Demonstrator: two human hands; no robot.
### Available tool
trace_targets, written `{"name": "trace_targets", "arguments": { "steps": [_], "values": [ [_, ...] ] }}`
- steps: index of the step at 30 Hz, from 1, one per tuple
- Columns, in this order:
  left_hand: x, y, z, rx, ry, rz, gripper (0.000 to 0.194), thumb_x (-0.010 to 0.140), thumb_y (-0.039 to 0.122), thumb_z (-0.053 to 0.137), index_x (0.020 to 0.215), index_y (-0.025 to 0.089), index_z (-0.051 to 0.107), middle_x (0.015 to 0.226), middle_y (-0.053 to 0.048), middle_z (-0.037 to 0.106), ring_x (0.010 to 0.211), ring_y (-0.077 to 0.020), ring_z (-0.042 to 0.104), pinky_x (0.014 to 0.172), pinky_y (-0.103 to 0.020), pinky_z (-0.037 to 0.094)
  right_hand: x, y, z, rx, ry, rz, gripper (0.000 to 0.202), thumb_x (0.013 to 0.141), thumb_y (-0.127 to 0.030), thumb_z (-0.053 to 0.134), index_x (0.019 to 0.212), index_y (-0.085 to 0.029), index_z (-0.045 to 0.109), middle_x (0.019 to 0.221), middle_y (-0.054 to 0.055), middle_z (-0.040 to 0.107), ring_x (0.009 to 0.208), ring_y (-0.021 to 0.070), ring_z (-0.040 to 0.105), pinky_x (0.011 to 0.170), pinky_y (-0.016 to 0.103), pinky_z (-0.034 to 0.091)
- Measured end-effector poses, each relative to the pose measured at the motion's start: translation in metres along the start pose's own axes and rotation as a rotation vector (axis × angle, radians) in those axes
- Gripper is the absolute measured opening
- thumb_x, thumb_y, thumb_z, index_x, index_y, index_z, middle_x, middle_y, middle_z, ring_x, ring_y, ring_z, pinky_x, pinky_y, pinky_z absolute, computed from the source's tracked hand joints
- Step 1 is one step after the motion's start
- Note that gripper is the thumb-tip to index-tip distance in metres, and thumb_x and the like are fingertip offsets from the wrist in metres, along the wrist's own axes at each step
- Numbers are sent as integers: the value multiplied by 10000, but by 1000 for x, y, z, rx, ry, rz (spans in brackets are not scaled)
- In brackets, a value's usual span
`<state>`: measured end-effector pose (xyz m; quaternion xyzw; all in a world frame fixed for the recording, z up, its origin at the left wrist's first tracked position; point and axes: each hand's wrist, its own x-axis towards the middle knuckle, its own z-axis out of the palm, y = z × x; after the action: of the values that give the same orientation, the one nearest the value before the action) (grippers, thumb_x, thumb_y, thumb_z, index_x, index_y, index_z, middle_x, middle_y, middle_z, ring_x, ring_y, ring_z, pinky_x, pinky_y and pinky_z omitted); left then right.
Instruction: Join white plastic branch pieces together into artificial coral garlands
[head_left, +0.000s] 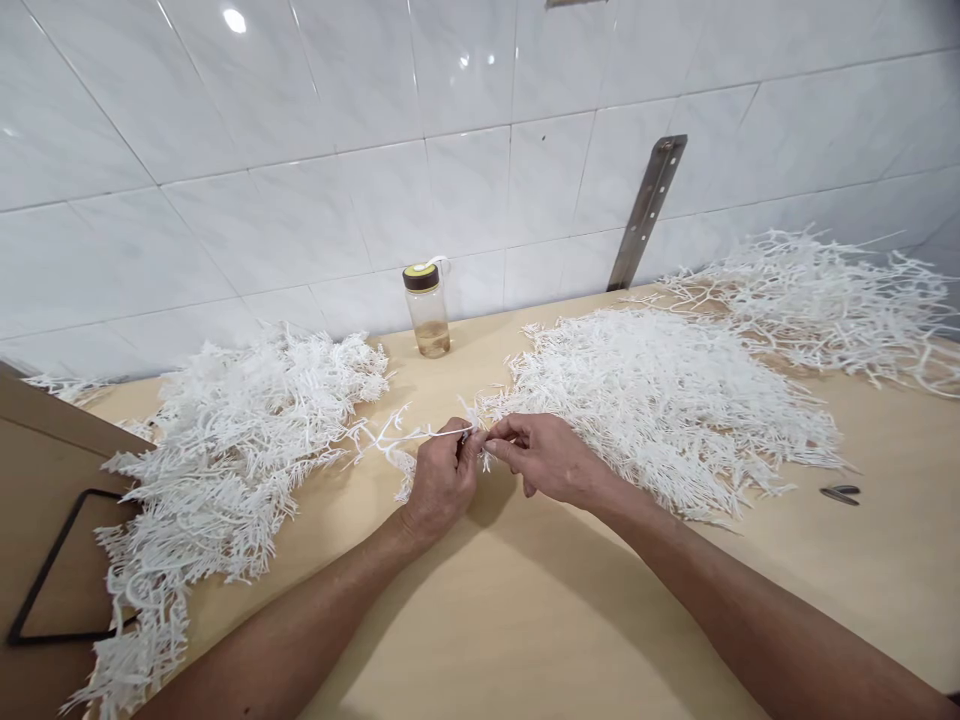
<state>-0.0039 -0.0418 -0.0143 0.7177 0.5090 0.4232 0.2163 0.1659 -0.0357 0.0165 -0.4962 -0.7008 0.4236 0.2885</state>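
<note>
Bare pale wooden tabletop (570, 620) lies open in front; 2 heaped white branching plastic piles (247, 430) block both sides.

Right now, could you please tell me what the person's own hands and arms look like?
The left hand and right hand are bare, without gloves, and no ring or watch shows. Both forearms are uncovered too; a dark edge in the bottom right corner may be a sleeve, but I can't be sure.
</note>
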Motion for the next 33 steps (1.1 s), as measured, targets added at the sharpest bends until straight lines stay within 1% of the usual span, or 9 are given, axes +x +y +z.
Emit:
{"name": "trace_targets", "arguments": {
  "steps": [5,10,12,14,18,24,27,30,33],
  "values": [
    [1,2,-1,-55,15,-12,289,949,351,476,720,186,538,649,28,463,595,-112,440,590,-241,374,2,2,1,9,17,51,162,858,-307,553,785,-186,631,637,-36,568,392,95,557,415,221,447],
    [3,1,-2,-28,29,9,279,944,348,482,720,189,527,633,29,467,573,-110,434,570,-242,362,1,1,-2,10,54,30,245,906,-393,516,828,-178,605,642,-28,590,397,105,589,425,220,444],
    [2,0,-2,-15,34,23,285,943,346,484,702,194,497,608,36,455,553,-107,421,556,-244,349,-1,-1,-1,28,26,27,271,899,-431,530,841,-178,606,662,-23,593,404,104,588,415,218,449],
    [2,1,-2,-32,34,18,295,939,352,495,689,196,481,602,38,452,548,-105,417,550,-243,347,-2,-2,0,42,-14,36,246,869,-418,572,831,-178,611,696,-16,599,405,97,576,395,216,451],
    [3,5,-3,-138,32,-49,323,925,394,519,680,184,531,641,28,463,574,-102,432,556,-239,367,-2,-1,5,33,-38,32,171,839,-337,586,764,-183,587,694,-19,597,396,91,565,392,216,450],
    [7,4,-3,-320,-29,-228,386,896,475,556,644,188,500,541,46,449,507,-97,426,514,-240,361,0,0,6,39,28,20,189,863,-350,547,761,-194,580,614,-43,564,402,106,578,404,217,425],
    [6,2,-2,-304,-39,-237,396,883,485,570,628,189,500,523,45,466,496,-98,431,507,-243,356,-1,-2,5,45,39,44,195,874,-353,535,764,-196,573,599,-51,555,393,106,577,415,221,411],
    [4,2,-1,-252,-30,-217,414,893,475,547,598,192,486,520,39,466,502,-102,438,519,-249,358,-1,-2,5,64,8,53,191,886,-338,513,762,-201,562,602,-52,551,399,107,568,427,228,406],
    [4,3,-2,-145,-17,-180,396,900,444,530,596,194,483,526,43,451,510,-106,426,533,-253,348,0,2,7,-38,32,16,164,886,-306,506,770,-205,566,634,-39,576,438,107,552,464,235,393]
  ]
}}
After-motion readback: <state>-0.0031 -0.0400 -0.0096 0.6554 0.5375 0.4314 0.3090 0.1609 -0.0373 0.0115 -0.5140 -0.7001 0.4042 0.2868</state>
